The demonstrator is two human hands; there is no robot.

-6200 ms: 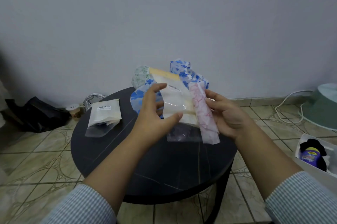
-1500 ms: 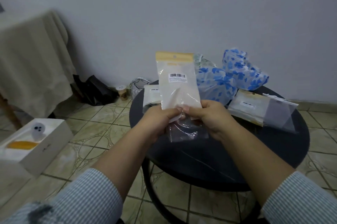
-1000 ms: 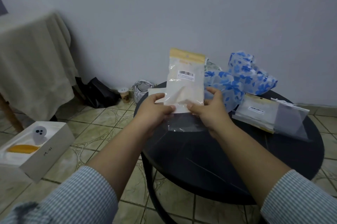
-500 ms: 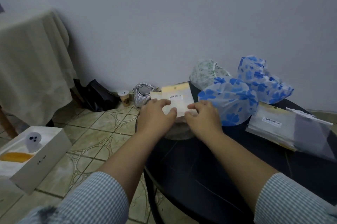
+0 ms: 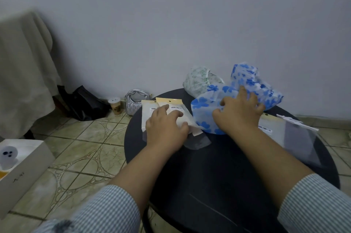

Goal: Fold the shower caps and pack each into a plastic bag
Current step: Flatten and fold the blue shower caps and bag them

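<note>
Two packed plastic bags with yellow tops lie overlapping at the left edge of the round black table. My left hand rests flat on the upper one, fingers spread. My right hand lies on a blue-flowered shower cap, fingers spread over it. A second blue-flowered cap and a green-patterned cap sit behind it. A stack of empty plastic bags lies at the right of the table.
On the tiled floor to the left stand a white open box, a silver handbag, a small cup and a black bag. A cloth-covered piece of furniture is at the far left. The wall is close behind the table.
The packed bag, held upright in both hands a second ago, now lies on the earlier bag at the table's left. My right hand has left it and moved right onto the blue-flowered cap.
</note>
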